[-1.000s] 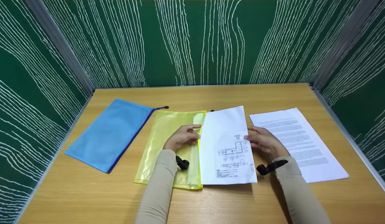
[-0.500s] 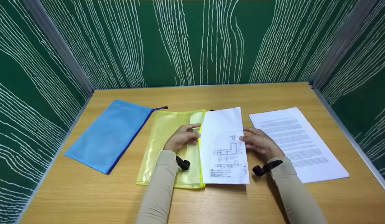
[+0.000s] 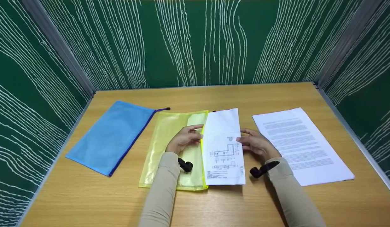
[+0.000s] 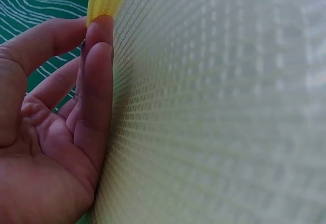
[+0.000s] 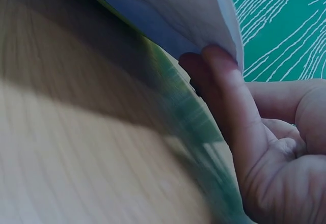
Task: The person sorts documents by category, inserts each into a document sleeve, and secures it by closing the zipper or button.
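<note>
A yellow mesh zip pouch (image 3: 154,170) lies in the middle of the table, its opening toward the right. Folded white paper (image 3: 221,126), printed with a line drawing, is partly inside it; its pale shape shows through the mesh. My left hand (image 3: 183,138) pinches the pouch's yellow opening edge, its fingers along the mesh (image 4: 204,112) in the left wrist view. At the paper's right edge, my right hand (image 3: 258,143) grips it between thumb and fingers. The right wrist view shows the paper (image 5: 173,10) raised off the table at the fingertips (image 5: 219,58).
A blue zip pouch (image 3: 113,135) with a dark blue zip lies to the left. On the right rests a stack of printed sheets (image 3: 308,154), partly behind my right forearm. Green panels with white lines (image 3: 195,44) stand around the wooden table (image 3: 195,208).
My right hand has moved left with the paper, so less of it sticks out of the yellow pouch. My left hand keeps its hold on the pouch edge.
</note>
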`<state>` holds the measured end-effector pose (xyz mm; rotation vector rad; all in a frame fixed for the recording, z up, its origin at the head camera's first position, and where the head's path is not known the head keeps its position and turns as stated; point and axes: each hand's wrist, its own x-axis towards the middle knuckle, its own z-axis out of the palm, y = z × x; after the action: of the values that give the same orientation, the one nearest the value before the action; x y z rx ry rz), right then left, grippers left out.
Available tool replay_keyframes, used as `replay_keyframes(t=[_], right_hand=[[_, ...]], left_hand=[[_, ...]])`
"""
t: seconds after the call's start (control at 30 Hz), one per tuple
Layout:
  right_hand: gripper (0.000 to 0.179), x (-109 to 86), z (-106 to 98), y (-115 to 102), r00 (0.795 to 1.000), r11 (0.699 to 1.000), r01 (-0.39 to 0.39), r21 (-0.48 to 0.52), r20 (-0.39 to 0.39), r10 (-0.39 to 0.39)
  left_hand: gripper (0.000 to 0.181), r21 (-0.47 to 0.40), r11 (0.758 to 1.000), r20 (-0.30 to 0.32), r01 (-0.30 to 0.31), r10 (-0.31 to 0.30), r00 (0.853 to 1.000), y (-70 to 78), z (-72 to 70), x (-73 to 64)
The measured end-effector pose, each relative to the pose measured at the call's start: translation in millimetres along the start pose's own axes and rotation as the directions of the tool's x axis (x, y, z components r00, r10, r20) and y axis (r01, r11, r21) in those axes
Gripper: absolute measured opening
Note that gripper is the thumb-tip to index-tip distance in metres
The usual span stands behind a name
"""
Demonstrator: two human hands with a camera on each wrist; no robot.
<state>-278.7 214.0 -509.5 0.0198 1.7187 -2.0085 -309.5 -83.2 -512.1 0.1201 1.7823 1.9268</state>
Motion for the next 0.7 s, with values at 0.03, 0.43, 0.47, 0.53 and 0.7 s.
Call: replay_keyframes(t=[0.03,0.43,0.47,0.53,0.7], right_hand=[[0.066,0.0,0.0,0.1,1.0,1.0,0.003,-0.001,0.002,-0.003],[0.068,2.6,6.6,0.2,1.0,1.0,0.001,0.027,0.011,-0.001],[0.067,3.0,8.0,0.2,1.0,1.0,0.002,0.03,0.007,-0.003],[0.066,4.3,10.2,0.1,1.0,1.0,-0.002,0.03,0.0,0.002],[0.064,7.1,13.7,0.1,1.0,0.999,-0.009,0.031,-0.003,0.01]], left_hand=[[0.056,-0.003,1.0,0.0,-0.002,0.002,1.0,-0.1,0.0,0.0],[0.056,-0.022,1.0,-0.013,-0.01,0.01,1.0,0.5,2.1,0.0],[0.056,-0.022,1.0,-0.014,-0.011,0.01,1.0,0.6,2.2,0.1],[0.056,-0.023,1.0,-0.015,-0.012,0.012,1.0,0.9,2.5,0.2],[0.056,-0.03,0.999,-0.024,-0.011,0.01,1.0,2.0,3.2,-0.5]])
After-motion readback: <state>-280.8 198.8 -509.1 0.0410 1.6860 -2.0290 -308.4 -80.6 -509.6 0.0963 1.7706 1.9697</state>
